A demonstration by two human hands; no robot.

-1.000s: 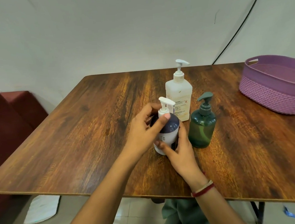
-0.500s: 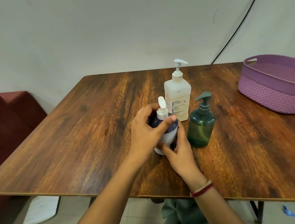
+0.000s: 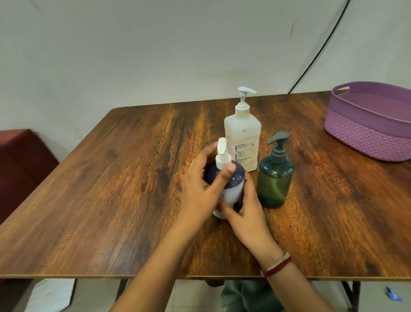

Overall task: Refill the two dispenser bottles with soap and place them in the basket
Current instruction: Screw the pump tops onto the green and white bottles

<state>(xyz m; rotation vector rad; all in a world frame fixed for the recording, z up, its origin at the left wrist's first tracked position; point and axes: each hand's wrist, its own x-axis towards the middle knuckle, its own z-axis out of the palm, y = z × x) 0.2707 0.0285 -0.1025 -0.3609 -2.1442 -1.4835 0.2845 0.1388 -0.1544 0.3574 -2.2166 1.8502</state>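
Head: right hand [image 3: 248, 218] around dark bottle [image 3: 236, 176]

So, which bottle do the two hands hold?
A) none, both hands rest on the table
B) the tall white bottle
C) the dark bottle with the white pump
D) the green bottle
C: the left hand grips the upper part of the dark bottle, and the right hand holds its lower part.

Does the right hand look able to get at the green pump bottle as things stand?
Probably yes, once it lets go: the right hand grips the dark bottle low down, and the green pump bottle stands upright just to its right, nothing between.
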